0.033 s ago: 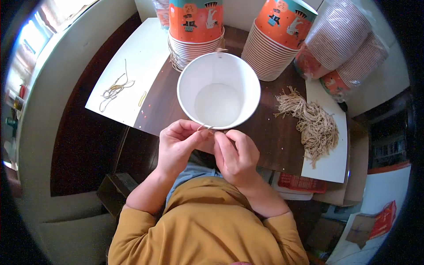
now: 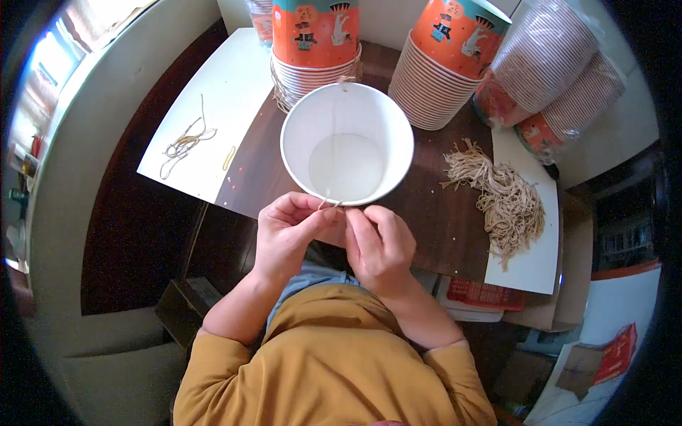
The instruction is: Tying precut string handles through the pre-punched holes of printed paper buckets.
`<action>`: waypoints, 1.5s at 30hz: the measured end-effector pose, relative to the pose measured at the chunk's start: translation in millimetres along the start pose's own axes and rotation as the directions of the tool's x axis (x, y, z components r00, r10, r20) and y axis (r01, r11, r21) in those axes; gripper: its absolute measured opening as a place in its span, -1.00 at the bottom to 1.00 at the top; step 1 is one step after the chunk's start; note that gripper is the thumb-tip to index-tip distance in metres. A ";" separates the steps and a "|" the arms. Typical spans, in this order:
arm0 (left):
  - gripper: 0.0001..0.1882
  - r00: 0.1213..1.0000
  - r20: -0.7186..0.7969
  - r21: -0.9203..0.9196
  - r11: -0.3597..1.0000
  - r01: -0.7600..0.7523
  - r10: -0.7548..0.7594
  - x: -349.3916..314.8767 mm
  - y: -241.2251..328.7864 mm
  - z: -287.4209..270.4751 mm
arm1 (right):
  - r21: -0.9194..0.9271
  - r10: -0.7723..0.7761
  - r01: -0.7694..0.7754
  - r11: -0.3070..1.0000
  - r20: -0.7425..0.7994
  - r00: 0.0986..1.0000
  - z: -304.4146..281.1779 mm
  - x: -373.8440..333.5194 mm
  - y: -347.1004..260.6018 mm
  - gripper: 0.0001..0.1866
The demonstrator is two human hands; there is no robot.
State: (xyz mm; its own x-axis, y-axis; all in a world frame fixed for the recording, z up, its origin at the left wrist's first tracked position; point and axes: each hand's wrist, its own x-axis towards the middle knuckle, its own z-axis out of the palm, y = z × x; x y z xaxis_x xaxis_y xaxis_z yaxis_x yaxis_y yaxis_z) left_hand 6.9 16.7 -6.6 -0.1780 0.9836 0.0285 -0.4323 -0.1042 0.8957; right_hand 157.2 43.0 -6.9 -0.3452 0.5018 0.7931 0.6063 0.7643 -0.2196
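A white-lined paper bucket (image 2: 302, 128) stands in front of me, its open mouth facing up. A thin tan string (image 2: 339, 204) loops at its near rim, and another bit of string (image 2: 344, 80) shows at the far rim. My left hand (image 2: 293, 226) is closed, pinching the string between thumb and fingertips beside the near rim. Against the same rim, my right hand (image 2: 380, 248) is closed too, its fingertips at the string's other part. The string's ends are mostly hidden by my fingers.
Stacked orange buckets (image 2: 316, 35) and a second stack (image 2: 437, 85) stand behind. Plastic-wrapped stacks (image 2: 543, 57) lean at the far right. A heap of tan strings (image 2: 508, 202) lies right on the brown table (image 2: 444, 234); loose strings (image 2: 186, 145) lie on the white board at left.
The bucket has shifted slightly to the left and tilted a little. My hands stay almost in place, and the string loop at the near rim stands out more.
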 end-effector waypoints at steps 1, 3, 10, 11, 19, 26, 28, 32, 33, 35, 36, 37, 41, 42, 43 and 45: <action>-0.91 1.000 -0.007 -0.033 0.999 0.020 -0.021 -0.9 0.3 1.8 | 0.007 0.029 -0.028 1.000 -0.005 1.000 4.8 -0.7 3.1 -0.76; -0.91 0.999 -0.017 -0.064 0.997 0.040 -0.041 -0.7 -0.3 1.3 | 0.108 0.093 -0.093 0.990 0.009 0.996 10.4 4.7 4.2 -0.78; -0.92 0.995 -0.059 -0.210 0.976 0.065 -0.079 -1.1 3.3 -3.6 | 0.663 0.443 -0.642 0.385 0.478 0.758 20.2 9.9 1.9 -0.84; -0.92 0.995 -0.067 -0.220 0.973 0.063 -0.080 -0.9 3.5 -4.7 | 0.664 0.438 -0.642 0.383 0.481 0.759 20.6 10.4 0.5 -0.84; -0.93 0.988 -0.143 -0.041 0.997 -0.066 0.060 -4.4 3.5 -3.3 | 0.522 0.320 -0.549 -0.653 0.847 0.424 28.3 8.8 -5.2 -0.75; -0.87 0.855 0.034 0.716 0.585 -0.382 0.517 -5.3 2.9 -7.3 | 0.529 0.329 -0.583 -0.617 0.846 0.419 28.9 7.8 -5.1 -0.76; -0.85 0.790 0.141 0.796 0.406 -0.449 0.596 -3.2 2.8 -5.9 | 0.546 0.366 -0.609 -0.575 0.838 0.406 30.9 3.2 -4.1 -0.76; -0.82 0.686 0.281 0.833 0.185 -0.522 0.671 -0.8 6.3 -5.3 | 0.618 0.470 -0.637 -0.461 0.779 0.416 21.0 13.4 -19.9 -0.77; -0.82 0.647 0.341 0.838 0.091 -0.538 0.682 -0.5 8.4 -6.4 | 0.618 0.470 -0.640 -0.456 0.778 0.416 20.0 15.0 -24.1 -0.77; -0.78 0.627 0.389 0.827 0.043 -0.560 0.674 -0.3 10.3 -9.2 | 0.671 0.487 -0.654 -0.349 0.726 0.485 18.7 16.2 -27.8 -0.77; -0.75 0.608 0.440 0.814 -0.007 -0.581 0.661 0.2 11.2 -9.8 | 0.671 0.485 -0.652 -0.353 0.727 0.485 18.5 15.4 -24.6 -0.77; -0.75 0.608 0.441 0.814 -0.009 -0.580 0.660 1.3 13.3 -10.0 | 0.631 0.459 -0.664 -0.401 0.766 0.451 18.8 13.9 -19.0 -0.77; -0.76 0.600 0.488 0.758 0.033 -0.652 0.634 5.1 15.1 -10.7 | 0.505 0.358 -0.550 -0.665 0.862 0.359 28.4 6.5 -6.8 -0.82; -0.77 0.598 0.481 0.748 0.056 -0.662 0.641 5.2 14.2 -10.9 | 0.506 0.360 -0.548 -0.666 0.861 0.359 29.3 7.2 -6.6 -0.82; -0.77 0.598 0.483 0.746 0.057 -0.663 0.640 4.8 14.2 -10.4 | 0.483 0.334 -0.527 -0.700 0.873 0.356 30.6 8.1 -7.3 -0.83; -0.80 0.628 0.442 0.742 0.133 -0.657 0.640 3.0 15.0 -9.4 | 0.457 0.307 -0.504 -0.733 0.883 0.354 31.8 8.1 -7.0 -0.84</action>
State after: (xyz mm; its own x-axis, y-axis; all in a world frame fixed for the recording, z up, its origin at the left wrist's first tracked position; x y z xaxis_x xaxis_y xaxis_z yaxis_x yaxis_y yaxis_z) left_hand -8.4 16.7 2.8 0.0019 0.6164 0.7875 0.7152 -0.5512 0.4297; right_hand 127.4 54.6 -17.0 -0.5688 0.7703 -0.2883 -0.5979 -0.6279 -0.4982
